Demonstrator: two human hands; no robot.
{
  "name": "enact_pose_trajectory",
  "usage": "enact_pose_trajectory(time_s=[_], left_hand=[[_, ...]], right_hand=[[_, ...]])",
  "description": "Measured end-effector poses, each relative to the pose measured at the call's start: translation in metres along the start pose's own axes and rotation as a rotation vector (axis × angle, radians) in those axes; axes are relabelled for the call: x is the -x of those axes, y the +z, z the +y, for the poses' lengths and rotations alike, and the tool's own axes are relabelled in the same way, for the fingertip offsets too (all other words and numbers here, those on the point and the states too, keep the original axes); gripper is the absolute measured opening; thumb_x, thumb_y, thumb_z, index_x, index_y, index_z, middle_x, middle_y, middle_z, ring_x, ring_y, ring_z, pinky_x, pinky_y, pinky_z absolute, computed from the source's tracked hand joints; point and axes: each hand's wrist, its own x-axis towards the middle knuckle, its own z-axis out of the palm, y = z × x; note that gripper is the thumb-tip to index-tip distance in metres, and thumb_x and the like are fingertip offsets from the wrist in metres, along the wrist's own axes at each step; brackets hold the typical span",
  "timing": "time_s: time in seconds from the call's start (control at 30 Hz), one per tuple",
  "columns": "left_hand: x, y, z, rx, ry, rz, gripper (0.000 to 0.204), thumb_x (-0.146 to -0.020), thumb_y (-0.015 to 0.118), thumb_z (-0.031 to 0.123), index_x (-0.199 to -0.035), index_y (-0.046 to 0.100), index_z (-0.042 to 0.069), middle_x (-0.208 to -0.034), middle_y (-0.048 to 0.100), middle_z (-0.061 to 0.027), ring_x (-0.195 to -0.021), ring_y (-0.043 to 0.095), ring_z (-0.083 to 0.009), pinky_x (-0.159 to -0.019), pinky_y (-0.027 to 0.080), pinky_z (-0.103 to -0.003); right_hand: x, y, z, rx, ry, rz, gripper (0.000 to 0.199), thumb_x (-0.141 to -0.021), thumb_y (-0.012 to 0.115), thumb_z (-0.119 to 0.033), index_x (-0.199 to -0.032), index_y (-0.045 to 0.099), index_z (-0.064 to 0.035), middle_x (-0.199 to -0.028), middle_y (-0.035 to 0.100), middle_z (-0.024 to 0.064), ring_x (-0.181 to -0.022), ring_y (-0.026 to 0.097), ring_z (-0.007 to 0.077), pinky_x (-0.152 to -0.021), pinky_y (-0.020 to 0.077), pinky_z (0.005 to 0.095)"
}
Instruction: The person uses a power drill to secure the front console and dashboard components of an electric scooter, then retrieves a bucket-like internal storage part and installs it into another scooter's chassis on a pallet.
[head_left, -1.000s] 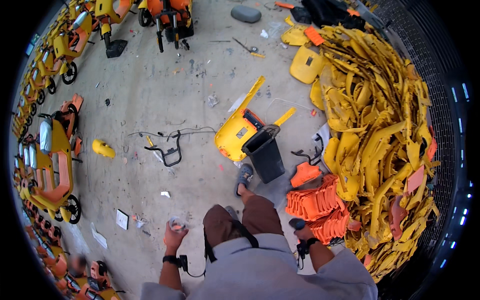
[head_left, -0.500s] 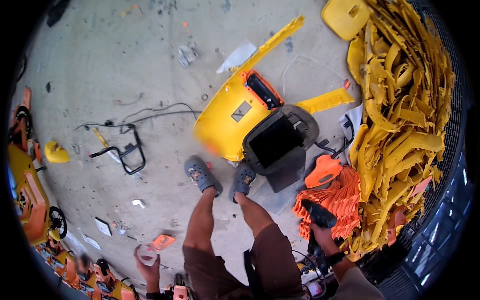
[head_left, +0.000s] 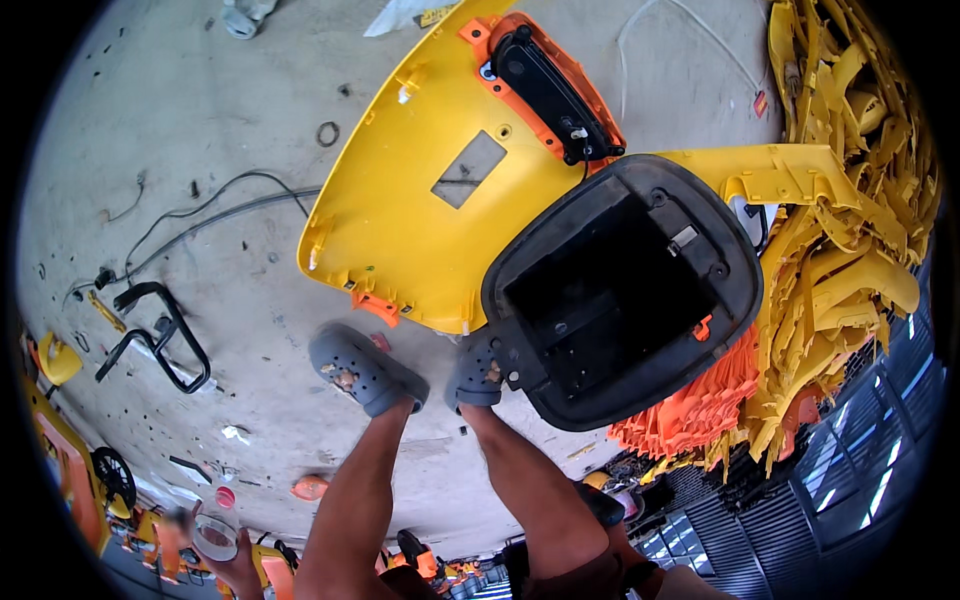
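Observation:
My left hand (head_left: 238, 572), at the lower left, is closed round a clear round plastic cup (head_left: 215, 538). Its contents are unclear. Partly hidden beside my right knee, my right hand (head_left: 622, 548) is closed on a black power drill (head_left: 602, 504), of which only the dark rounded end shows. In front of my feet lies a large yellow panel (head_left: 400, 215) with a rectangular cutout. An orange-framed black unit (head_left: 555, 95) is on its far end. A black plastic bin (head_left: 520, 285) stands open against the panel, close to my right shoe.
Stacked orange plates (head_left: 690, 405) and a tall heap of yellow panels (head_left: 850, 265) stand on the right. At left lie a black tube frame (head_left: 178, 340) and a cable (head_left: 190, 212). An orange piece (head_left: 376, 307) touches the panel's near edge. Yellow-orange vehicles (head_left: 70, 460) line the lower left.
The view has come nearer the panel and bin, which look larger. Both hands have shifted toward the lower edge, still holding the cup and drill. The blurred orange spot at the panel now shows as a piece.

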Motion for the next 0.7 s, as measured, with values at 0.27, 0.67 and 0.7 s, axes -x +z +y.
enact_pose_trajectory(time_s=[0.27,0.67,0.7], left_hand=[[-0.032,0.007,-0.001,-0.076,0.011,-0.046,0.073,-0.075,0.082,0.004,-0.137,0.044,-0.005,-0.138,0.049,-0.0186,-0.120,0.054,-0.0266,-0.100,0.044,-0.036],[-0.021,0.015,0.111,0.023,0.245,-0.235,0.073,-0.073,0.080,0.001,-0.137,0.045,-0.004,-0.137,0.050,-0.0158,-0.119,0.053,-0.0245,-0.100,0.045,-0.036],[-0.015,0.013,0.117,0.093,0.218,-0.187,0.076,-0.069,0.080,0.000,-0.136,0.046,-0.003,-0.135,0.051,-0.0134,-0.118,0.053,-0.0234,-0.099,0.045,-0.036]], right_hand=[[0.007,0.014,0.006,-0.030,0.103,-0.011,0.024,-0.083,0.073,-0.012,-0.105,0.067,-0.0039,-0.085,0.069,0.0072,-0.074,0.067,0.0184,-0.068,0.0528,0.0328],[0.001,0.021,-0.003,-0.026,0.068,-0.041,0.027,-0.082,0.076,-0.015,-0.105,0.068,-0.0045,-0.085,0.070,0.0088,-0.075,0.069,0.0199,-0.069,0.0536,0.0335],[-0.002,0.022,-0.006,-0.018,0.038,-0.040,0.027,-0.082,0.076,-0.016,-0.105,0.068,-0.0045,-0.085,0.070,0.0089,-0.075,0.069,0.0200,-0.069,0.0537,0.0336]])
